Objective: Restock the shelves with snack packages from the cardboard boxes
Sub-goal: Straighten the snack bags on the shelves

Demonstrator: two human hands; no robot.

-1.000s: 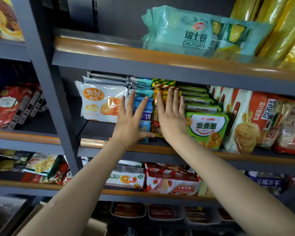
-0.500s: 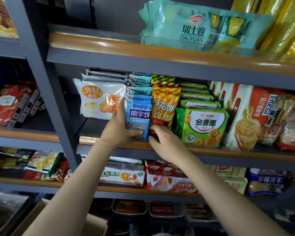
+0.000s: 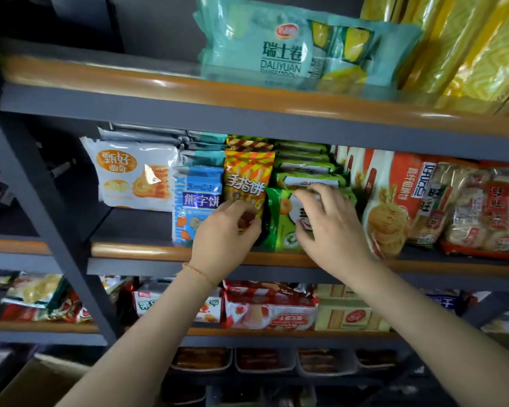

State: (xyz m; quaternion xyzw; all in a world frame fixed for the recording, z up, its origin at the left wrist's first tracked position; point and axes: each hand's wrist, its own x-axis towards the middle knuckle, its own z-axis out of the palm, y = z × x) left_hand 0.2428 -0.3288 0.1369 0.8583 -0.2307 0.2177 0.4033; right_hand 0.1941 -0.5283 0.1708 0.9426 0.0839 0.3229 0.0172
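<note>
On the middle shelf (image 3: 147, 250), a white cookie bag (image 3: 134, 174) is standing toward the left end, and a blue bear-biscuit pack (image 3: 195, 201) is standing upright beside it at the front edge. The left hand (image 3: 224, 233) is pinching the bottom of the orange finger-biscuit pack (image 3: 247, 177), which is standing just right of the blue one. The right hand (image 3: 329, 221) is curling its fingers around the green ring-snack pack (image 3: 279, 224) next along the front edge, with red-and-white biscuit bags (image 3: 394, 198) standing further right.
</note>
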